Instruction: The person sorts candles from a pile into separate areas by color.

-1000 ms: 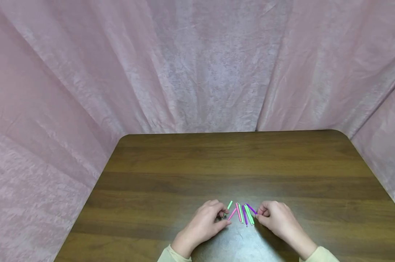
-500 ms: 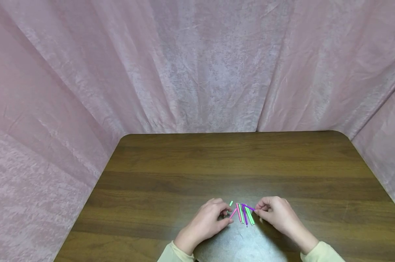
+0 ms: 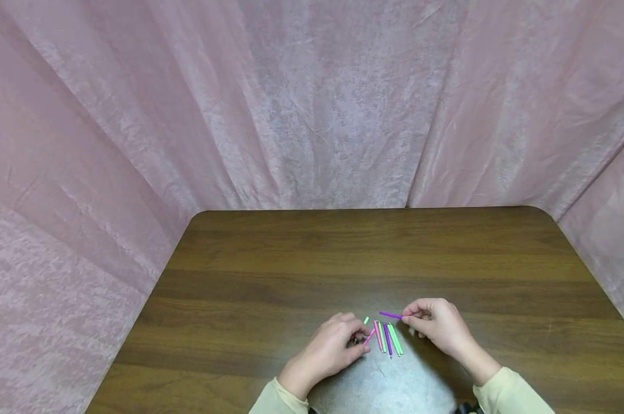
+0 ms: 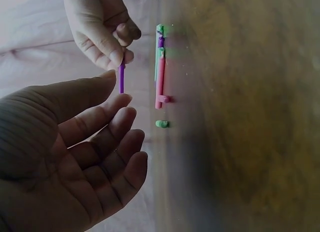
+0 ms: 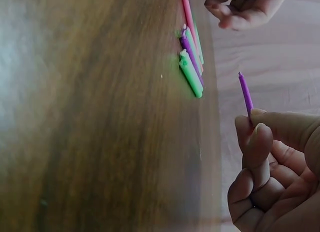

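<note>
My right hand (image 3: 441,328) pinches a thin purple candle (image 3: 390,314) near one end, between thumb and fingertips. In the right wrist view its free end (image 5: 245,91) points away from the fingers, above the tabletop. My left hand (image 3: 330,351) hovers left of the other candles, its thumb and bent fingers apart with nothing between them. A row of candles lies side by side: pink (image 3: 377,336), green (image 3: 382,339), purple (image 3: 388,339) and green again (image 3: 395,339). Near the left fingertips, a slanted pink candle (image 3: 369,336) and a green candle (image 3: 366,320) are partly hidden by that hand.
The brown wooden table (image 3: 291,259) has rounded far corners. Pink velvety curtains (image 3: 312,115) hang behind it and along both sides. A small dark object (image 3: 467,408) shows at the bottom edge beside the right sleeve.
My right hand has lifted the purple candle off the row and moved it toward the far side, turning it nearly level across the view. My left hand has shifted slightly right.
</note>
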Tool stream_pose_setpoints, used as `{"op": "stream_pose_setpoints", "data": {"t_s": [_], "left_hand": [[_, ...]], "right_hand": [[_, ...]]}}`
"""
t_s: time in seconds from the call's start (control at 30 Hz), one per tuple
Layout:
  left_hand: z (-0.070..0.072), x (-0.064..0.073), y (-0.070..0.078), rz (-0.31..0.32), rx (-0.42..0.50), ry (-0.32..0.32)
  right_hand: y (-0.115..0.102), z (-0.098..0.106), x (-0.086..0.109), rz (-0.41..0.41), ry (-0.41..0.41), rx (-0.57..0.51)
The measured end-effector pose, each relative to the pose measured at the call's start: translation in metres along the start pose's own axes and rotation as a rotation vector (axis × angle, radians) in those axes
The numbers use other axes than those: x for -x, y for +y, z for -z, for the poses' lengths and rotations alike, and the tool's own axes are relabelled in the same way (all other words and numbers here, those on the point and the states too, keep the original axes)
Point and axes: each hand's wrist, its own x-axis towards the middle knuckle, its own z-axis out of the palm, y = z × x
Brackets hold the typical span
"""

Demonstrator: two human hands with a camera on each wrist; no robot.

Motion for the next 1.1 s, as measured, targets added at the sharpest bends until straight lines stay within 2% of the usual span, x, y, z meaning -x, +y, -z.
{"op": "stream_pose_setpoints", "data": {"t_s": [0.3,0.73,1.1], "left_hand": [[-0.003,-0.001,-0.001,-0.014,0.009,-0.005],[-0.004,-0.003,0.0,-0.047,-0.016,0.005],[-0.005,-0.008,0.003,-0.061,-0.063,0.007]], "right_hand": [[0.0,0.001,-0.011,-0.027,0.026,0.025],[0.002,-0.001,-0.027,-0.002,0.039,0.092],[0.004,-0.005,-0.042,0.022,0.044,0.105]]}}
